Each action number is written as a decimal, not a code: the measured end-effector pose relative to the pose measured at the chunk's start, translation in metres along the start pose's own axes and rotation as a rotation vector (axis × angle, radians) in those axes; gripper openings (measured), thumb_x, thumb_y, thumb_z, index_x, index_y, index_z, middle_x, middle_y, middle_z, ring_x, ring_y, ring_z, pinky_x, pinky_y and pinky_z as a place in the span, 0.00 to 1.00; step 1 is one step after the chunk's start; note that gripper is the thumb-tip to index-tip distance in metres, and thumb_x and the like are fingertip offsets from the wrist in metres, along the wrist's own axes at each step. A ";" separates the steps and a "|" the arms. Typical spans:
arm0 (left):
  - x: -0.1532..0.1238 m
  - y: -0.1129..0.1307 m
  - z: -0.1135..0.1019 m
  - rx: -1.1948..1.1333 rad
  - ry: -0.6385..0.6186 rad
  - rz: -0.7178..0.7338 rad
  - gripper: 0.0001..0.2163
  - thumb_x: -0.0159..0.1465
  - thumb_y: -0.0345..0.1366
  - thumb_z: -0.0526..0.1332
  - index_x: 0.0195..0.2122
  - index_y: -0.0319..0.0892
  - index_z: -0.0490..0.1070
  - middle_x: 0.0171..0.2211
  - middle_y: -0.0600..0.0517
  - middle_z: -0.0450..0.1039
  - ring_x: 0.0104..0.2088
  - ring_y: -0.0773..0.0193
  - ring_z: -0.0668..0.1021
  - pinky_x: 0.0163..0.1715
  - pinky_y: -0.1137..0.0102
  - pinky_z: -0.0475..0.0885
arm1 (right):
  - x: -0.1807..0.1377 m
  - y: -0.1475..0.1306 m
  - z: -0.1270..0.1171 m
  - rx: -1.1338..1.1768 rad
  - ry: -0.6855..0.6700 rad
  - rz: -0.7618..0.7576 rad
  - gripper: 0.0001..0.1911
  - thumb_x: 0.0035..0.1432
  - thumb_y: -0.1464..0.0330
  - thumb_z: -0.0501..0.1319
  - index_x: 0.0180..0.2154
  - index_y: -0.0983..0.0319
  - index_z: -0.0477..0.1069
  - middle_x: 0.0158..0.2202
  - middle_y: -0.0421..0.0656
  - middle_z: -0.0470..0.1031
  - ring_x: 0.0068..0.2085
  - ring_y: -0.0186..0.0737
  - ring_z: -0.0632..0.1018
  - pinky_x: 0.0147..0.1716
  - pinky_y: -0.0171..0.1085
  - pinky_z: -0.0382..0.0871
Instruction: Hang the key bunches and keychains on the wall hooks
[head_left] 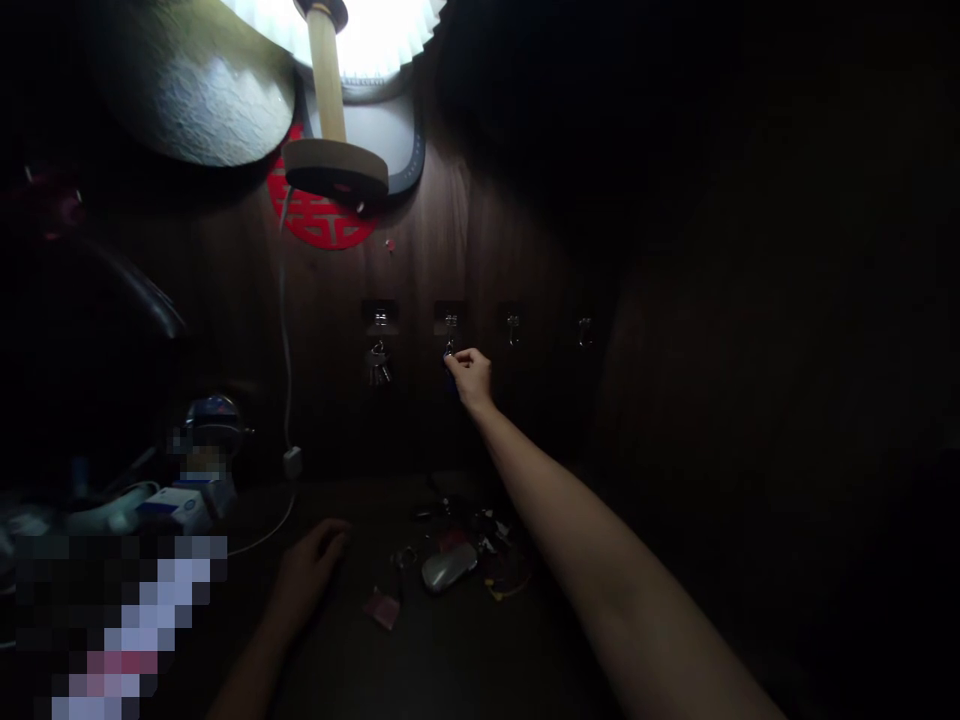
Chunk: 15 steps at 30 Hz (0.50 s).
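My right hand (472, 378) reaches up to the second hook (451, 321) on the dark wooden panel. Its thumb and fingers pinch a small dark blue key tag (449, 368) just under that hook; most of the tag lies in shadow. A bunch of keys (379, 366) hangs from the first hook (380, 320), to the left. My left hand (311, 560) rests on the dark table, fingers loosely bent and apart, with nothing visible in it. To its right lie a grey oval case (449, 568), a small pinkish packet (382, 608) and a metal ring (405, 558).
Two more hooks, a third (514, 328) and a fourth (585, 331), are on the panel's right. A lit lamp (335, 165) is above, by a red round paper cutout (322, 222). Its white cable (285, 330) runs down. A small box (176, 508) stands left.
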<state>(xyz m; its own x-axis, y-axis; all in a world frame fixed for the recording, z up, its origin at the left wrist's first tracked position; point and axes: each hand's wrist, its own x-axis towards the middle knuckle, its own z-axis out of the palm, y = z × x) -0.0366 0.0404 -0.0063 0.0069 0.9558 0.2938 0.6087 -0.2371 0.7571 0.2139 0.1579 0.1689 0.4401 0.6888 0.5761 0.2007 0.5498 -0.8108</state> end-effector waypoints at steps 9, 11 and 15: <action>0.001 0.000 0.000 0.028 0.005 0.013 0.13 0.55 0.44 0.53 0.34 0.46 0.73 0.34 0.53 0.79 0.37 0.59 0.79 0.38 0.69 0.71 | -0.021 0.025 -0.005 -0.044 -0.006 0.038 0.12 0.42 0.63 0.62 0.29 0.61 0.64 0.21 0.33 0.67 0.23 0.33 0.70 0.25 0.33 0.63; 0.001 0.000 0.000 0.026 0.021 0.010 0.12 0.55 0.45 0.53 0.33 0.47 0.73 0.34 0.53 0.79 0.37 0.58 0.79 0.38 0.69 0.72 | -0.029 0.029 -0.009 -0.062 -0.009 0.039 0.15 0.41 0.62 0.63 0.33 0.61 0.65 0.23 0.35 0.68 0.25 0.34 0.72 0.27 0.33 0.65; 0.000 0.002 -0.001 0.031 0.015 0.012 0.13 0.54 0.45 0.53 0.32 0.47 0.72 0.34 0.53 0.79 0.37 0.58 0.79 0.39 0.67 0.72 | -0.048 0.039 -0.019 -0.101 -0.024 0.078 0.19 0.41 0.66 0.64 0.38 0.60 0.64 0.25 0.35 0.71 0.27 0.36 0.74 0.29 0.34 0.66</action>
<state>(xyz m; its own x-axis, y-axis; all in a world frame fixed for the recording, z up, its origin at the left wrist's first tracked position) -0.0366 0.0394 -0.0045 0.0026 0.9501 0.3119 0.6327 -0.2431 0.7352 0.2171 0.1376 0.1080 0.4372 0.7393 0.5122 0.2543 0.4446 -0.8589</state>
